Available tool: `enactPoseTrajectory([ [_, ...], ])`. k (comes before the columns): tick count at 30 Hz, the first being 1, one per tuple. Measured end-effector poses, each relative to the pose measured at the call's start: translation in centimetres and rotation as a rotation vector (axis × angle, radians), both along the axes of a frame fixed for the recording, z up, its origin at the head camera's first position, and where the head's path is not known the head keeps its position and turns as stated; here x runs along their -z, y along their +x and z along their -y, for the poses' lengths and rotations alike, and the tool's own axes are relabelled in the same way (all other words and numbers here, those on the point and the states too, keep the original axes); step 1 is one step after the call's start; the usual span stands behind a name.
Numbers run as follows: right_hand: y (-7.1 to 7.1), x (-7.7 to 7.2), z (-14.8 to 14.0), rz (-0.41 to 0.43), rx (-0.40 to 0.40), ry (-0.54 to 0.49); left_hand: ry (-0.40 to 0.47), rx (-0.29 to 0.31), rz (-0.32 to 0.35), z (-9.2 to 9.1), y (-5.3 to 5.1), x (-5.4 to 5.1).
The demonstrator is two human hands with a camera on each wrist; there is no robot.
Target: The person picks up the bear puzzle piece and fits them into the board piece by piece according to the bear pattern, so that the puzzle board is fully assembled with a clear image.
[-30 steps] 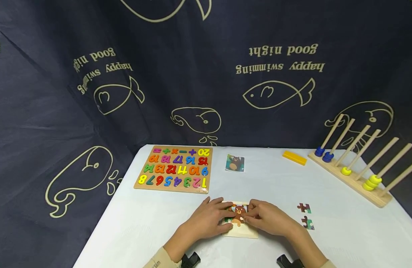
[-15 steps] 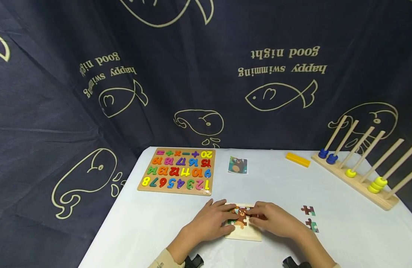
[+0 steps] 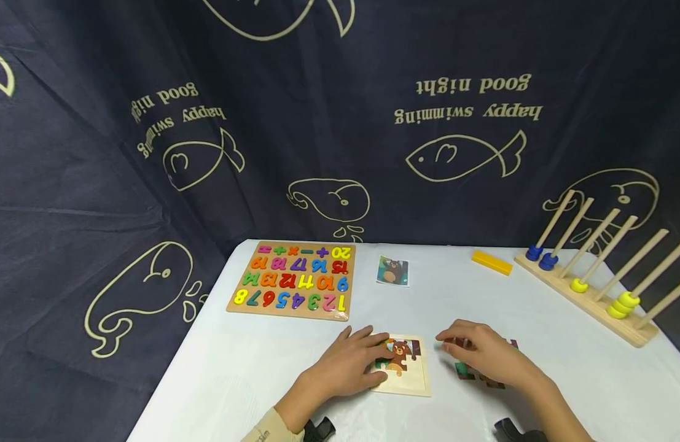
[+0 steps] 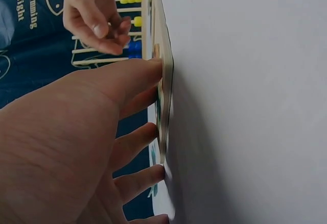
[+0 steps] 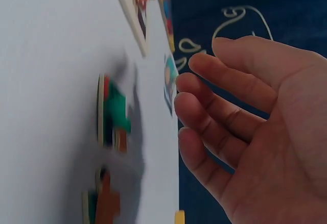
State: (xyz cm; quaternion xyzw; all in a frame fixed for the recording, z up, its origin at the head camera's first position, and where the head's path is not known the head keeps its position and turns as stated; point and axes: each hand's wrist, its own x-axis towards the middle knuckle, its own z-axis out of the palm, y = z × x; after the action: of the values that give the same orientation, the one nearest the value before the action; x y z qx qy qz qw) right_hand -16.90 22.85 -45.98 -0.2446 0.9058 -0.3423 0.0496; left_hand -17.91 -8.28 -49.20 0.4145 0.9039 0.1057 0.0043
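Relation of note: right hand (image 3: pixel 486 353) over loose puzzle pieces (image 3: pixel 464 371), which lie on the table (image 3: pixel 295 344) to the right of the wooden tray (image 3: pixel 408 387). Right hand is clearly the nearer one; left hand (image 3: pixel 347 362) is across the tray from them, at its left side. Right fingers bent loosely, thumb apart from forefinger, nothing between them in the right wrist view; that view also shows a gap between fingertips and pieces, so no contact. From the thumb tip, the green-cornered piece lies below and a little toward the wearer; another sits just beside it, partly under the palm, and a third shows past the far side of the hand. Pieces appear flat, roughly square with knobs, so no strong long axis; exact outlines blurred or covered. Left fingers spread, thumb and first fingers resting on the tray, likely steadying it. Joined bear pieces (image 3: pixel 400 350) occupy the tray's far part; bare wood shows along its near part and right edge. Judgement: picking up a piece calls for a downward reach by the right hand, the tray then lying leftward of it
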Motion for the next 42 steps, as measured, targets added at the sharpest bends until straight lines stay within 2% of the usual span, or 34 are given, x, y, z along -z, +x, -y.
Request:
enactPoseTrajectory([
  [14,1.1,0.6,-4.1,0.040,0.014,0.036,-0.014,0.003,0.019,0.1,-0.1,-0.1],
  [23,1.4,0.8,-6.5,0.028,0.149,0.063,-0.009,0.016,0.033,0.1,-0.1,-0.2],
  [31,1.3,1.5,-8.4,-0.001,0.263,0.138,-0.021,0.015,0.038,0.3,0.0,-0.2],
  [42,0.9,2.6,-9.7,-0.022,0.336,0.190,-0.020,0.018,0.049,0.4,-0.1,-0.2],
])
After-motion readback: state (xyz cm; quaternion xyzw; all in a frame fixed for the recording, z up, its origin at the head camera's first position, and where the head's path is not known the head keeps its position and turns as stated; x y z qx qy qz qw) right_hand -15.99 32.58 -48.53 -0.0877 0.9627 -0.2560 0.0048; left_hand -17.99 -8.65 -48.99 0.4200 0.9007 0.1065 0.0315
